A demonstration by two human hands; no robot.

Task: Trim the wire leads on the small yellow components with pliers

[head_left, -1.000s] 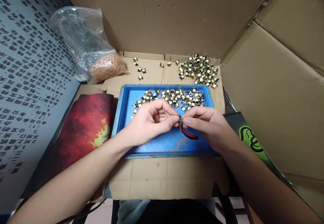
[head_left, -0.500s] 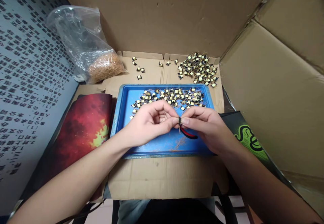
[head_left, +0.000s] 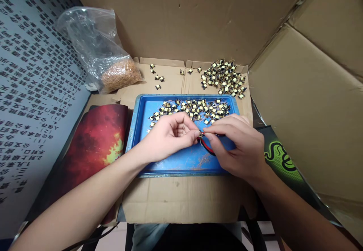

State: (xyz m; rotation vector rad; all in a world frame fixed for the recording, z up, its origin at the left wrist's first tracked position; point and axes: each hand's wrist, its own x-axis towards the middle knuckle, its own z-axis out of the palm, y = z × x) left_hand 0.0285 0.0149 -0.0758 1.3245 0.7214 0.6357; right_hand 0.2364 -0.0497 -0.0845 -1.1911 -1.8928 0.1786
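My left hand [head_left: 177,135] is closed, pinching a small transformer [head_left: 200,133] between thumb and forefinger above the tray; most of it is hidden, with thin wire leads hanging down. Close against it, my right hand [head_left: 236,143] is closed with thumb and forefinger at a slim tool with red-and-black handles [head_left: 208,148]. One curved handle shows below the fingers; the tool's kind is not clear. Under both hands lies a blue tray [head_left: 181,169]. Behind the fingers, many yellow-taped transformers [head_left: 193,109] with copper leads are spread across its far half.
A larger heap of transformers [head_left: 224,77] sits on cardboard at the back right, with several loose ones at the back. A clear plastic bag [head_left: 119,73] of copper-coloured wire stands back left. Red mat [head_left: 96,141] at left, black-and-green mat [head_left: 283,160] at right. Cardboard walls [head_left: 181,20] enclose the space.
My right hand has shifted from pinching the transformer to holding the red-and-black tool beside it, its fingers now more extended. My left hand keeps its pinch.
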